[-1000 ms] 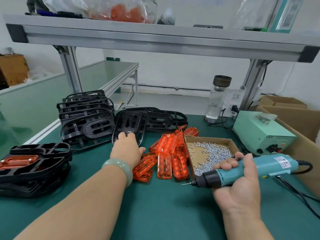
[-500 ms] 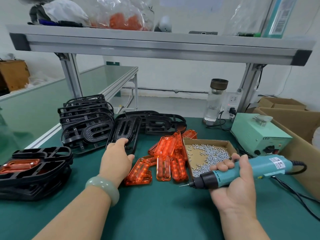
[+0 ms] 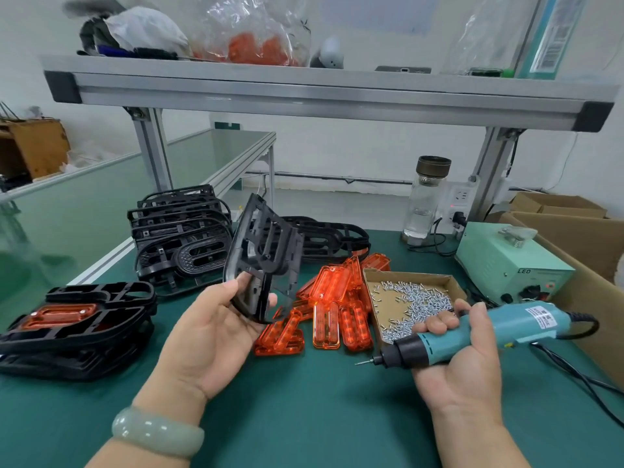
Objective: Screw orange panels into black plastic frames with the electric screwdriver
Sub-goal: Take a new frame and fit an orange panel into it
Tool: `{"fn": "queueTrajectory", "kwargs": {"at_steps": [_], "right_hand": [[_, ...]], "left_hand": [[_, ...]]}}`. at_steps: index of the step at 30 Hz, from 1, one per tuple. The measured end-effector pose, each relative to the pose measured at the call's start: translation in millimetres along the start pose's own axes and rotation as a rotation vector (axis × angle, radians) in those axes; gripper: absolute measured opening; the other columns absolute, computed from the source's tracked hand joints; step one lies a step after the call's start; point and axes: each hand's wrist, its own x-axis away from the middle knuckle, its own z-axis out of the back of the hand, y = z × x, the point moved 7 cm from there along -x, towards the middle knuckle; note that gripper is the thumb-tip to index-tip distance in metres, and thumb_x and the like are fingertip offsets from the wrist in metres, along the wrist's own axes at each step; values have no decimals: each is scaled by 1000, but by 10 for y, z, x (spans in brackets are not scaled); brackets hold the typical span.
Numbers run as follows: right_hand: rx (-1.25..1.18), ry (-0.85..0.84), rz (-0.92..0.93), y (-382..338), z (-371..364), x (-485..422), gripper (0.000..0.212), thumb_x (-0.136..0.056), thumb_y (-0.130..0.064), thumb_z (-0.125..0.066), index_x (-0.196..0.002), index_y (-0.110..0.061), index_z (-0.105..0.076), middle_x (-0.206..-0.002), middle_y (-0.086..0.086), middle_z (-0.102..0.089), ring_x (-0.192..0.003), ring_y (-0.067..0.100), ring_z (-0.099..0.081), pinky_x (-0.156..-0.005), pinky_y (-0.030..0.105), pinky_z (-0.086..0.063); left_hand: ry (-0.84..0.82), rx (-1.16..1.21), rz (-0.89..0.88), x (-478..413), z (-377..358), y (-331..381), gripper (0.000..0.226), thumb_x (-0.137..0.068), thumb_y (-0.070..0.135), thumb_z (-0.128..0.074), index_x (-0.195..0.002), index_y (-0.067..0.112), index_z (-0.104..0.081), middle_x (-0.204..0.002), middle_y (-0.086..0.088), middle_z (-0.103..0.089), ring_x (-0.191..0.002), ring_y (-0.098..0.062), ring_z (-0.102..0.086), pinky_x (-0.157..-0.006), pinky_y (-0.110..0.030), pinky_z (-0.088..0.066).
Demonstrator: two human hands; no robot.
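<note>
Black plastic frame point(image 3: 261, 251), head view: held on edge, tilted, above the counter point(image 3: 320, 417), near the orange panels point(image 3: 334, 298). Left hand point(image 3: 209, 336) fingers point(image 3: 236, 288) clamped on its lower rim. Right hand point(image 3: 462, 359) wrapped round electric screwdriver point(image 3: 489, 329), bit clear of any work. Step judged: fetching a frame. Next: lay flat, seat a panel, pick a screw from box point(image 3: 412, 298).

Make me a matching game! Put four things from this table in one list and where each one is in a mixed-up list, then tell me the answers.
Things:
1. tilted black frame
2. electric screwdriver
3. screws
4. loose orange panels

Places:
A. in the cardboard tray
B. held in the left hand
C. piled on the green table
D. held in the right hand

Pairs: 1-B, 2-D, 3-A, 4-C.
</note>
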Motion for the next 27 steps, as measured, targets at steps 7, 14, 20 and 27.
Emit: {"fn": "queueTrajectory", "kwargs": {"at_steps": [7,14,20,27], "right_hand": [[-6,-4,-2,-15,2,24,18,-78,-39,-61,-81,-24,-52,-59,-11,-44,-48,5,-43,-60,21,-43],[-23,13,-2,-30,9,29,18,-87,-39,-57,-79,-24,-52,-59,-12,-43,-48,5,-43,-61,22,-42],[-52,-5,13,-93,10,12,18,-78,-40,-61,-79,-24,-52,-59,-12,-44,-48,4,-43,-61,23,-42],[-64,8,19,-119,20,16,21,-73,-40,-64,-80,-24,-52,-59,-12,-44,-49,4,-44,-58,20,-44]], "left_hand": [[7,63,77,140,-19,-143,43,-73,35,-49,-96,1,-64,-100,-23,-68,-68,-24,-65,-57,-27,-55],[-158,-151,104,287,-83,-248,33,-73,6,-55,-105,6,-64,-111,-24,-66,-89,-28,-68,-59,-25,-57],[-140,-205,120,459,-66,-396,59,-61,-15,-56,-117,4,-58,-114,-16,-68,-100,-25,-68,-71,-29,-57],[17,-80,197,697,-102,-727,38,-67,-25,-48,-90,-6,-71,-104,-23,-69,-95,-32,-68,-66,-33,-59]]}}
